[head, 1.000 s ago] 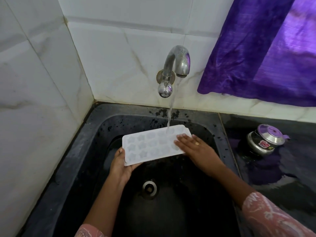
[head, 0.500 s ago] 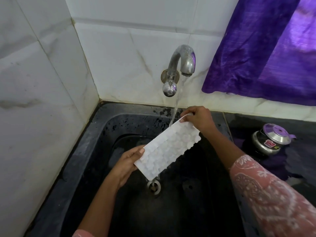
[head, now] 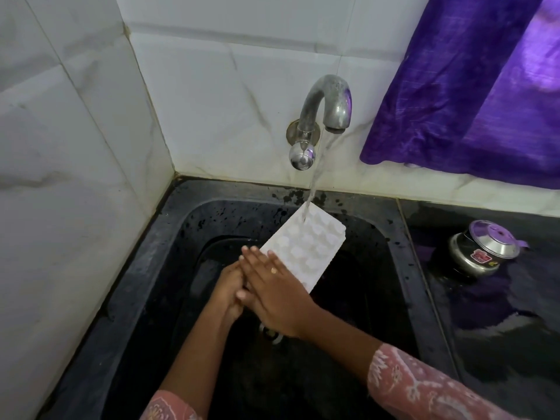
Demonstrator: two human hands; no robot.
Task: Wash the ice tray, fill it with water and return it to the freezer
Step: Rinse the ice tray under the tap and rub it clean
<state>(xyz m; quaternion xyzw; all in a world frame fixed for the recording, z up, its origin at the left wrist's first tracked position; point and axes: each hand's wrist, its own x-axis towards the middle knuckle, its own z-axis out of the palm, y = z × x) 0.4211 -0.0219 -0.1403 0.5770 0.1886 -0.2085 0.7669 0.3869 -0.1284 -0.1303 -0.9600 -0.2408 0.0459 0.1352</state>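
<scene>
Ice tray [head: 306, 247] is over the black sink [head: 169, 237], tilted, far end up under the tap [head: 327, 101]. Bumpy underside faces up, so the cavities are out of sight. Water stream [head: 315, 174] lands on the top corner.

Right grip [head: 272, 295]: fingers straight and together, laid flat across the tray's near end, ring [head: 273, 270] showing. It covers that whole end of the tray.

Left grip [head: 225, 286]: sits just under and left of the right one, mostly masked by it. Fingers hidden; can't tell if it's clamped on the tray or just supporting it.

Drain [head: 272, 334] only peeks out below the right wrist. Sink bottom is too dark to read.

Right of the sink, on the wet dark surface [head: 500, 328]: small steel pot [head: 478, 250] with lid on, label too small to read. Purple curtain [head: 469, 86] above it, cut off by the frame edge. Both pink sleeves [head: 424, 386] are cut off at the bottom.
</scene>
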